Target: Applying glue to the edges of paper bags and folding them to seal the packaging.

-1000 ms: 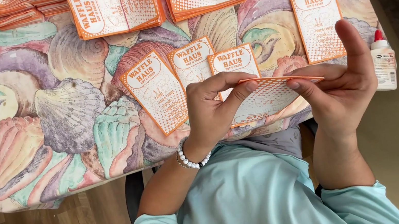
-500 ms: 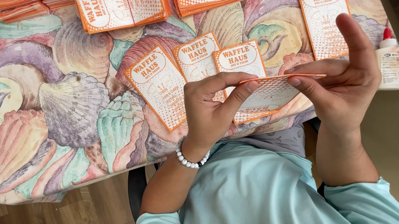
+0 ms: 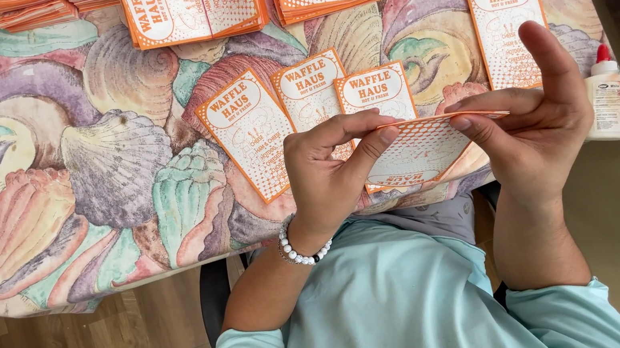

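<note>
Left hand (image 3: 329, 167) and right hand (image 3: 534, 126) pinch a folded orange-and-white paper leaflet (image 3: 424, 150) at its top crease, above the table's near edge. Judged light, flexible, easily creased: grip by edges. Beyond lie flat leaflets (image 3: 252, 134), then leaflet stacks (image 3: 193, 4).

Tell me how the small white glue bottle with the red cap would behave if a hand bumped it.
The glue bottle stands upright, tall and narrow, so it would probably tip rather than slide. It sits at the edge of the shell-patterned tablecloth, so it might fall off. It looks like light plastic, unlikely to break.
</note>
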